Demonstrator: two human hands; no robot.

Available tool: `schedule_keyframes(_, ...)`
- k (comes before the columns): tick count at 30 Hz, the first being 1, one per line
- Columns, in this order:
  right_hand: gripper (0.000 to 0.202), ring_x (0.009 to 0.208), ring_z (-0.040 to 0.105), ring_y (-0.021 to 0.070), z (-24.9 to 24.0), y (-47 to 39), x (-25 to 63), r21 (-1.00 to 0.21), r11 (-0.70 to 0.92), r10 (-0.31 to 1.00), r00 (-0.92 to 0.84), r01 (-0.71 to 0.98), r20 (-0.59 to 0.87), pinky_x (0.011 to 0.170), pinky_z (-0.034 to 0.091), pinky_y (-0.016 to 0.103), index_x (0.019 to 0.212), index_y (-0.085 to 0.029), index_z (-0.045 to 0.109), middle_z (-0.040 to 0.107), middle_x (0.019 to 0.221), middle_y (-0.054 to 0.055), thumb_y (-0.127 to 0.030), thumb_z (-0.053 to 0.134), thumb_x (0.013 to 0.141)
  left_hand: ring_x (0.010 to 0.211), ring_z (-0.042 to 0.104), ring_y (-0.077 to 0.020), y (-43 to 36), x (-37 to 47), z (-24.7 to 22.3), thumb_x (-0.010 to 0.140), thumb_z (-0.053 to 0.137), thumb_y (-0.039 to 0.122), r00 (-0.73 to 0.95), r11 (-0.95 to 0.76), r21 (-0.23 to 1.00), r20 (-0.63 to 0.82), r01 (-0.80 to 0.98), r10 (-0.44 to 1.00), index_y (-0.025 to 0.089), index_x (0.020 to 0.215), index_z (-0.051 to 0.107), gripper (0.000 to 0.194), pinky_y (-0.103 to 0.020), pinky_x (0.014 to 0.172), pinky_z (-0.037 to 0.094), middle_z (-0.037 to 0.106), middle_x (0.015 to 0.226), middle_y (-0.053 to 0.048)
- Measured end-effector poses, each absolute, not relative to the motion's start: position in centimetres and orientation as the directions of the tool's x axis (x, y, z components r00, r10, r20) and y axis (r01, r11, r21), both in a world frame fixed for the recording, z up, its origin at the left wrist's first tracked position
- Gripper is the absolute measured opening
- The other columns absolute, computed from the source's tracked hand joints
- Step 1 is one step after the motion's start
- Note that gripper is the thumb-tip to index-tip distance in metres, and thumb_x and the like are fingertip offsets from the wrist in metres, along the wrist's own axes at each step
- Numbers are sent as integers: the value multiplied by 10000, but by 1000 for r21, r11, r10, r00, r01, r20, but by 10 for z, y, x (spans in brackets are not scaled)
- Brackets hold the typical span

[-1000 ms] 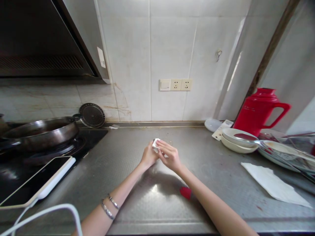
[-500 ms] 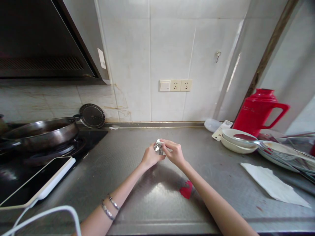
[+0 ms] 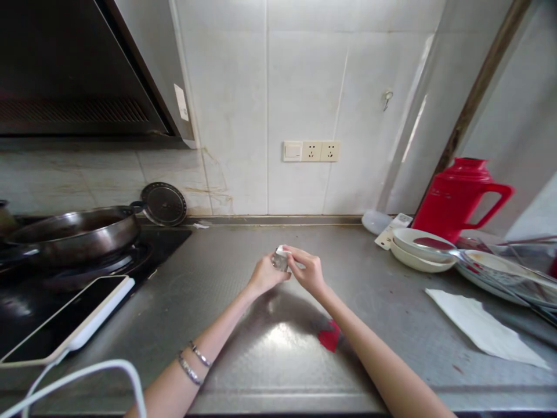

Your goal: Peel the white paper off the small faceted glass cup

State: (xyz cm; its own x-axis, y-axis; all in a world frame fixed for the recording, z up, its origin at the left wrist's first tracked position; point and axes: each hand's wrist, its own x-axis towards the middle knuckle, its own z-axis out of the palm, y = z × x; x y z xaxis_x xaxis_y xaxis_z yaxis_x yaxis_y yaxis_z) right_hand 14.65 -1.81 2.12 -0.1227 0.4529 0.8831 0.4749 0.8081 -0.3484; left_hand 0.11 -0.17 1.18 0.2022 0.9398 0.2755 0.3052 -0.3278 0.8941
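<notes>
My left hand is closed around a small, shiny silver-grey object, held above the middle of the steel counter. Its exact kind is too small to tell. At its top edge is a white piece, thin and paper-like, which the bent fingers of my right hand pinch. Both hands meet at the object, and fingers cover part of it. A red scrap lies on the counter beside my right forearm.
On the left are a cooktop with a steel pan, a phone and a white cable. A red thermos jug, stacked bowls, a patterned plate and a white tissue occupy the right. Sockets sit on the tiled wall.
The silver object has turned slightly between my hands; its bright facets have given way to a duller grey side. Both hands stay in nearly the same place.
</notes>
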Motion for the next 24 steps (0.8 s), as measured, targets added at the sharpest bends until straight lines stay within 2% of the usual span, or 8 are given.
schedule_keyframes(3,239,909,707,211,22,-18,148,-417,762,508,-58,495,859,810,585,334,929,-240,726,741,969,63,-225,490,898,574,547,-104,-3,2,13,554,744,189,198,-298,907,246,299,949,137,891,659,352,-178,507,387,634,674,16)
schedule_keyframes(9,248,1064,647,226,21,-26,143,-268,866,382,-211,423,900,934,539,373,1026,-238,708,714,1064,68,-187,529,862,597,568,-118,2,-4,14,597,756,315,197,-286,931,244,227,950,118,947,656,414,-188,508,422,671,741,-30)
schedule_keyframes(12,258,1092,632,227,22,-27,143,-278,873,394,-243,401,886,963,522,393,1040,-254,705,708,1081,52,-193,532,859,601,578,-126,3,-5,14,601,755,337,188,-315,918,274,241,943,121,948,654,421,-196,517,430,676,739,-29)
schedule_keyframes(15,245,1049,654,238,24,-24,146,-394,824,488,-158,407,858,934,529,399,1025,-257,715,706,1086,51,-249,519,878,638,602,-136,-2,-2,16,592,760,311,136,-317,904,289,288,948,134,958,653,421,-206,561,444,686,762,-27)
schedule_keyframes(17,252,962,687,251,26,-21,147,-508,767,576,-73,393,814,853,557,384,996,-249,730,716,1060,57,-304,507,892,700,618,-147,-7,0,19,575,772,286,96,-331,888,318,319,943,145,1001,647,467,-212,611,454,692,808,-28)
schedule_keyframes(21,323,782,705,261,28,-14,150,-705,631,732,53,324,679,683,565,346,887,-201,755,754,887,47,-405,505,884,699,599,-138,-14,4,22,581,774,303,115,-377,874,359,307,926,145,1053,624,519,-215,617,455,678,819,-22)
schedule_keyframes(24,353,849,687,263,29,-9,153,-763,597,781,35,249,623,756,550,364,889,-178,745,748,868,39,-391,464,892,641,578,-124,-14,4,26,575,777,308,99,-343,905,329,252,939,135,970,628,457,-209,570,455,648,754,-11)
